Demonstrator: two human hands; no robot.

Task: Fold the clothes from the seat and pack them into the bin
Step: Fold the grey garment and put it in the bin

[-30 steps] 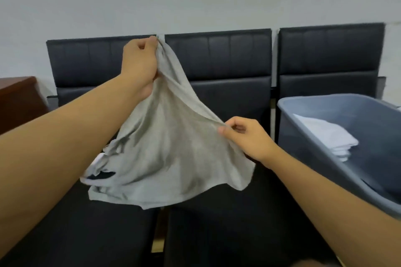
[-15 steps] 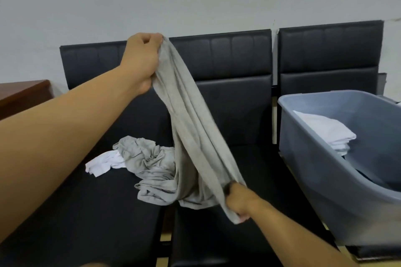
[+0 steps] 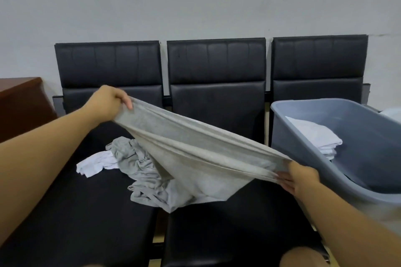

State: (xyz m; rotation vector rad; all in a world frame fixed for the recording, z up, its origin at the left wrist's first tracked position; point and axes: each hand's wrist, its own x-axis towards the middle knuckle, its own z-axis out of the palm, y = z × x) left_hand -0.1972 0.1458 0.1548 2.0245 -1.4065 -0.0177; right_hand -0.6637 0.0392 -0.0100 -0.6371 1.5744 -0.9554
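Left hand point(image 3: 108, 102) is gripping one end of the grey garment point(image 3: 195, 158) up at about 10 o'clock, right hand point(image 3: 301, 178) is pinching the other end down at 4 o'clock, so both are clamped on cloth. It's stretching taut between them and sagging over the seat point(image 3: 227, 223). I'd say the trick here is keeping even tension and levelling the hands before laying it flat, otherwise the fold's going crooked. More grey clothes point(image 3: 138, 158) and a white piece point(image 3: 95, 163) are lying crumpled at 9 o'clock; the bin point(image 3: 303, 147) is sitting at 3 o'clock with folded whites point(image 3: 314, 134) inside.
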